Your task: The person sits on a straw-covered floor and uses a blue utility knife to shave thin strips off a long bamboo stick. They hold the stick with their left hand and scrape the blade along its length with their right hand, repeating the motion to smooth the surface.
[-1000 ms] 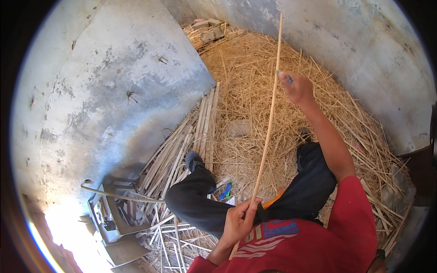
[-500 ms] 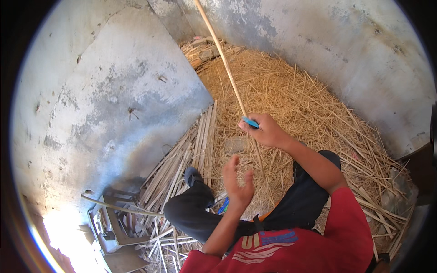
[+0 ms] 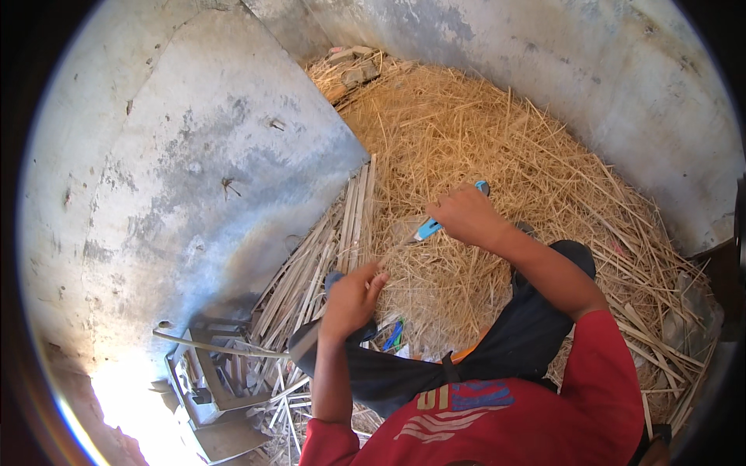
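Sitting on a floor heaped with dry straw (image 3: 497,132), a person in a red shirt and dark trousers works with both bare hands out in front of the knees. The right hand (image 3: 465,216) is curled shut around a blue-handled knife (image 3: 429,227); a bit of blue handle shows above the knuckles and the rest pokes out lower left, toward the other hand (the blade itself is too small and blurred to make out). The knife's long axis runs on a slant, from upper right down to lower left. The left hand (image 3: 351,299) sits lower and to the left, near the left knee, with fingers bent and pinched together as if on a thin straw stalk; whether it truly holds one cannot be told. The two hands are near each other but apart, and the knife's lower end points across the gap toward the left fingertips. A bundle of pale split reeds (image 3: 326,256) lies just beside the left hand, along the foot of a grey concrete wall (image 3: 194,171). A metal frame (image 3: 206,380) stands at lower left.
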`<control>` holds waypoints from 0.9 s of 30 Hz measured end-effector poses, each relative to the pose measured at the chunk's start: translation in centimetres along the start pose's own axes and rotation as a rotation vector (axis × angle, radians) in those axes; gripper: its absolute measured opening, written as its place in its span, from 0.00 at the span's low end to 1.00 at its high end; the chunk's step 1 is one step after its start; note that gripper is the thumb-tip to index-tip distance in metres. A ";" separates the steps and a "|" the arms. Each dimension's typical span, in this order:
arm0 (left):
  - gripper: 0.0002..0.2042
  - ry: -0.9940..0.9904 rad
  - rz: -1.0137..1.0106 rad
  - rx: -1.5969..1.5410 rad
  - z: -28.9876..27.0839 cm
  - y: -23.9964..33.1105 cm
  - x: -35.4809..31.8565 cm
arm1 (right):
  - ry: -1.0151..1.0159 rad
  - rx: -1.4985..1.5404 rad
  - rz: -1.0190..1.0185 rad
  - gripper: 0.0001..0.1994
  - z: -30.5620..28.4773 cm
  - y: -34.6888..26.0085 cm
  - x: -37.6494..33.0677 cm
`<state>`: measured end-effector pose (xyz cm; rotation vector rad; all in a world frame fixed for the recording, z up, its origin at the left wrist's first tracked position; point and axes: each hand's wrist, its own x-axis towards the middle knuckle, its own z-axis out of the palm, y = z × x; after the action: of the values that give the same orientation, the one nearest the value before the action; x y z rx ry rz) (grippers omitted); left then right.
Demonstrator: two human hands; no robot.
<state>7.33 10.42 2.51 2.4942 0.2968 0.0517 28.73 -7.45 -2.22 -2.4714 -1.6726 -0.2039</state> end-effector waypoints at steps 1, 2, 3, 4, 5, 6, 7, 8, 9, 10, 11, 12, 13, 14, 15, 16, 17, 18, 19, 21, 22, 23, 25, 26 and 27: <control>0.16 -0.075 -0.033 -0.118 1.2 -0.7 -0.5 | -0.032 0.000 -0.038 0.10 0.1 0.2 -0.2; 0.16 -0.150 -0.064 -0.235 2.3 -1.3 -0.9 | 0.020 0.014 -0.029 0.14 0.0 0.3 -0.3; 0.14 -0.067 -0.049 -0.369 3.6 -1.5 -1.4 | 0.072 0.028 -0.021 0.17 -0.3 0.3 -0.5; 0.14 -0.098 -0.162 -0.554 3.9 -1.3 -1.6 | 0.125 0.038 -0.013 0.20 -0.7 0.4 -0.7; 0.14 -0.128 -0.278 -0.737 4.0 -1.1 -1.9 | 0.193 0.102 0.023 0.21 -1.3 0.7 -0.8; 0.14 -0.157 -0.395 -0.919 4.2 -1.1 -2.2 | 0.261 0.166 0.059 0.23 -1.9 1.0 -1.0; 0.14 -0.162 -0.386 -1.035 4.4 -1.2 -2.5 | 0.328 0.227 0.089 0.24 -2.4 1.1 -1.0; 0.14 -0.166 -0.376 -1.151 4.7 -1.3 -2.9 | 0.344 0.445 0.195 0.22 -2.6 1.0 -0.9; 0.14 -0.170 -0.364 -1.267 5.0 -1.3 -3.2 | 0.356 0.662 0.303 0.21 -2.7 0.7 -0.8; 0.15 -0.194 -0.370 -1.317 5.1 -1.2 -3.5 | 0.370 0.880 0.418 0.19 -2.9 0.6 -0.8; 0.15 -0.219 -0.375 -1.368 5.2 -1.1 -3.7 | 0.335 1.030 0.404 0.18 -2.2 0.9 -0.6; 0.16 -0.245 -0.380 -1.417 5.4 -0.8 -3.9 | 0.299 1.179 0.389 0.18 -0.9 1.5 -0.4; 0.16 -0.261 -0.380 -1.427 5.5 -0.7 -4.2 | 0.259 1.332 0.373 0.18 -0.9 1.3 0.0; 0.16 -0.271 -0.372 -1.431 5.7 -0.5 -4.4 | 0.253 1.412 0.394 0.16 -1.0 0.9 0.1; 0.16 -0.281 -0.363 -1.435 5.9 -0.4 -4.7 | 0.246 1.491 0.415 0.15 -0.9 0.2 0.2; 0.16 -0.289 -0.354 -1.439 6.2 -0.2 -5.0 | 0.239 1.569 0.434 0.14 -1.2 -0.4 0.3; 0.16 -0.298 -0.337 -1.457 6.3 -0.1 -5.2 | 0.215 1.675 0.456 0.13 -1.0 -0.5 0.2; 0.15 -0.272 -0.327 -1.387 6.5 0.2 -5.3 | 0.189 1.781 0.477 0.12 -0.7 -0.6 0.2; 0.15 -0.247 -0.316 -1.315 6.5 0.8 -5.4 | 0.164 1.886 0.497 0.12 -0.6 -0.6 0.2; 0.16 -0.210 -0.306 -1.219 6.4 1.8 -5.5 | 0.138 1.901 0.488 0.11 -0.6 -0.9 0.2; 0.16 -0.201 -0.305 -1.197 6.3 2.2 -5.5 | 0.126 1.906 0.484 0.11 -0.7 -0.9 0.2; 0.17 -0.192 -0.305 -1.175 6.4 2.5 -5.4 | 0.118 1.927 0.470 0.11 -0.8 -0.9 0.2; 0.17 -0.157 -0.282 -1.272 6.8 2.8 -5.1 | 0.102 1.970 0.440 0.10 -1.1 -1.0 0.2; 0.18 -0.138 -0.271 -1.321 6.9 2.9 -5.0 | 0.095 1.946 0.430 0.10 -1.0 -1.1 0.2; 0.18 -0.113 -0.279 -1.350 7.1 2.7 -5.0 | 0.087 1.922 0.419 0.10 -0.8 -1.2 0.1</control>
<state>3.73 3.08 -1.52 1.1036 0.3807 -0.0087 27.61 -7.05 -1.33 -1.0756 -0.4707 0.8730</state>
